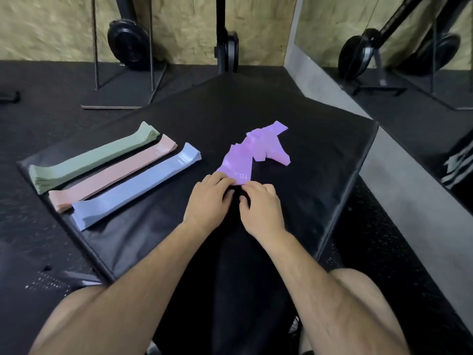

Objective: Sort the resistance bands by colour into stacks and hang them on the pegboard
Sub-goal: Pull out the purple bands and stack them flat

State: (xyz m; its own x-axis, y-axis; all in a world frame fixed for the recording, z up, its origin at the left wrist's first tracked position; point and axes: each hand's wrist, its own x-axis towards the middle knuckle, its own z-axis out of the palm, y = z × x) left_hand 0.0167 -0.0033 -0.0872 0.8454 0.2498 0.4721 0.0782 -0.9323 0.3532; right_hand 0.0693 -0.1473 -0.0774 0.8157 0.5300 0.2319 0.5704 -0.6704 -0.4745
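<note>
1. A loose fan of purple bands (pixel 256 149) lies on a black mat (pixel 320 162), to the right of centre. Its long axis runs from the hands away to the far right.
2. The left hand (pixel 208 201) and right hand (pixel 261 206) meet at the pile's near end. The fingers of both are curled and appear to pinch the near edge of the top band. Neither is clearly nearer.
3. The rest of the pile stretches away from the grip, so squaring it likely means drawing the bands nearer.
4. White print by the fingertips reads "10 LB".
5. To the left lie three neat, parallel stacks: green stack (pixel 94 156), pink stack (pixel 115 172), blue stack (pixel 135 185). Their faint print is unreadable.
6. No pegboard is in view.
</note>
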